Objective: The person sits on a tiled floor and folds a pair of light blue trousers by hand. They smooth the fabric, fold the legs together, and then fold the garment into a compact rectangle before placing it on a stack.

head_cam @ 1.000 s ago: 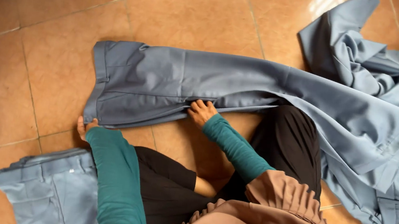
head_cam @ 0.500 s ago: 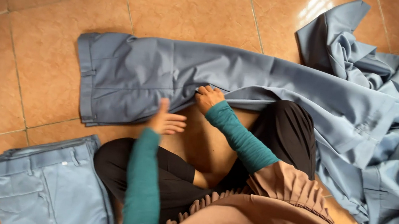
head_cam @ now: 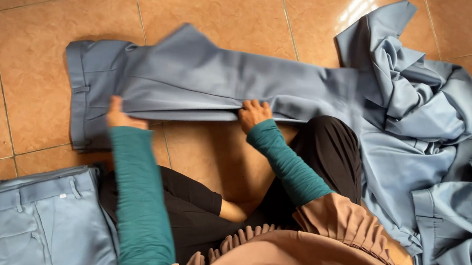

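Observation:
A pair of blue-grey trousers [head_cam: 194, 81] lies spread across the tiled floor, waistband to the left. My left hand [head_cam: 118, 115] grips the near edge of the fabric close to the waistband. My right hand [head_cam: 253, 114] pinches the same near edge farther right, and the cloth between them is lifted and folded over. Both arms wear teal sleeves. I sit on the floor with black trousers and a brown pleated garment in front of me.
A folded pair of blue-grey trousers [head_cam: 28, 216] rests at the lower left. A crumpled heap of the same blue-grey clothing [head_cam: 439, 142] fills the right side. The floor [head_cam: 37, 24] is orange-brown tile.
My left hand moved from the floor near my knee up to the trousers' near edge. Both hands have lifted that edge, and the fabric now folds over on itself.

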